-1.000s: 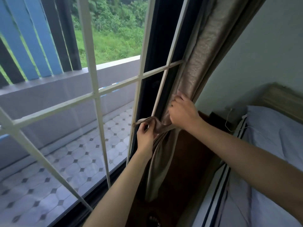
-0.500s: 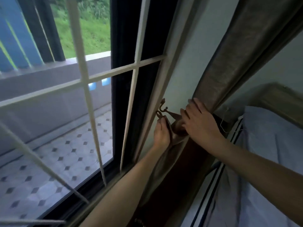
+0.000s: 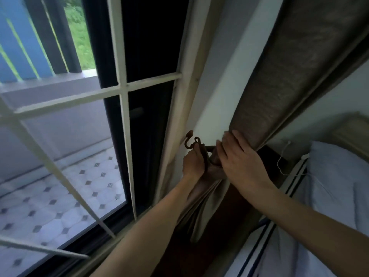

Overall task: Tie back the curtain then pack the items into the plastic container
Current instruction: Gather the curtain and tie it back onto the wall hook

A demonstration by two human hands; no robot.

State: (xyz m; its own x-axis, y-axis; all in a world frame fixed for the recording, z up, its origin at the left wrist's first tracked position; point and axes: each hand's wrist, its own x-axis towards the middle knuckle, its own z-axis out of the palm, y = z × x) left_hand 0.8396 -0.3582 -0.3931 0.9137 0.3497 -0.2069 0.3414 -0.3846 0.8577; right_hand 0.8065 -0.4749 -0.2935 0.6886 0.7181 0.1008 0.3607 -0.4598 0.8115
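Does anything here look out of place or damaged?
Nothing looks damaged or spilled. The one loose end: the tieback loop, pinched by the left hand, sits beside the wall hook, not clearly over it, while the right hand grips the curtain.

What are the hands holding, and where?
Left hand pinches the brown fabric tieback near its loop end; right hand grips the gathered taupe curtain at its bunched middle.

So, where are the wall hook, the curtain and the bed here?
wall hook [image 3: 189, 133]: head view, on its rounded top knob.
curtain [image 3: 283, 86]: head view, on the gathered fabric above the hands.
bed [image 3: 339, 176]: head view, on the pale bedding.
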